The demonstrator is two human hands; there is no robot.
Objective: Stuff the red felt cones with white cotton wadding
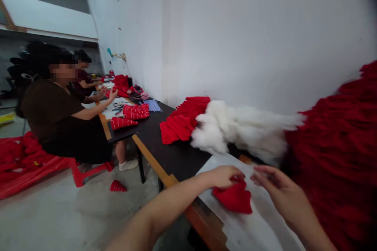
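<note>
The left hand (226,176) holds a small red cloth piece (234,199). Its fingers curl over the top of the cloth and pinch it there, and the rest of the cloth hangs out below them, on the side near the person. The cloth is just over a white sheet (256,223) on the black tabletop (159,153); I cannot tell if it touches the sheet.

The right hand (279,188) is near the cloth, on its right side, but does not touch it. Its fingers are bent, with the tips close to each other. They are blurry, so I cannot tell if they pinch something.

Past the hands is a big heap of white fluff (235,121). A stack of red cloth (184,119) sits to the left of the fluff, and a tall red pile (335,157) is on the right
</note>
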